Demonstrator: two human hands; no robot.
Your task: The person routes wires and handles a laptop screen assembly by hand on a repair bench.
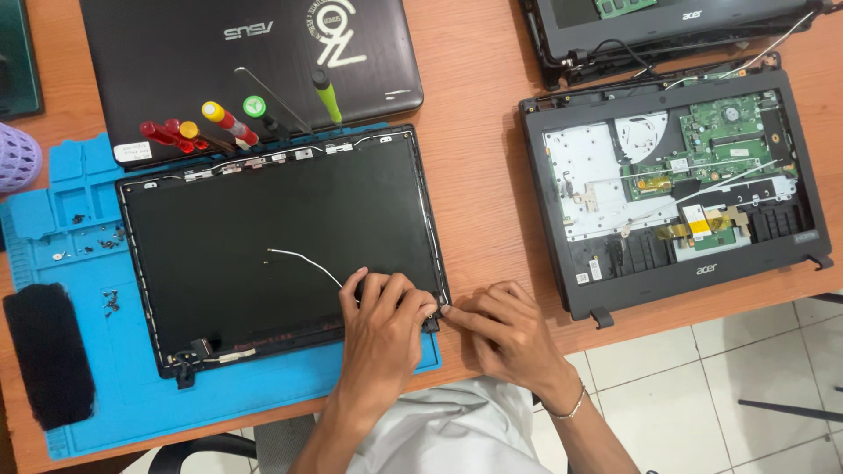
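1. Working from the head view, both hands meet at the near right corner of the laptop screen panel (281, 246), which lies flat on the blue repair mat (105, 412) on the left part of the wooden desk (474, 132).
2. The left hand (382, 325) rests on the panel with fingers curled down, pressing on its near right corner; it is not closed around anything, and whether a small part sits under the fingertips cannot be told.
3. The right hand (505, 333) lies on the desk just beside the mat's right edge, its index finger stretched to touch the same corner at the hinge tab; the other fingers are loosely bent and hold nothing visible.
4. A thin white cable (303, 261) runs loose across the dark back of the panel toward the left hand.
5. The step in hand looks like freeing or seating the bezel and hinge at that corner. The next move probably calls for steady pressure along the near edge, with the cable kept from being pinched.
6. Several screwdrivers (219, 121) with red, yellow and green handles lie at the far edge of the panel, resting on a closed black laptop (176, 53).
7. Small screws (110, 303) are scattered on the mat's left side, near a black brush-like pad (48, 351).
8. An opened laptop base (676, 193) with its green board exposed sits well apart, toward the desk's right edge.
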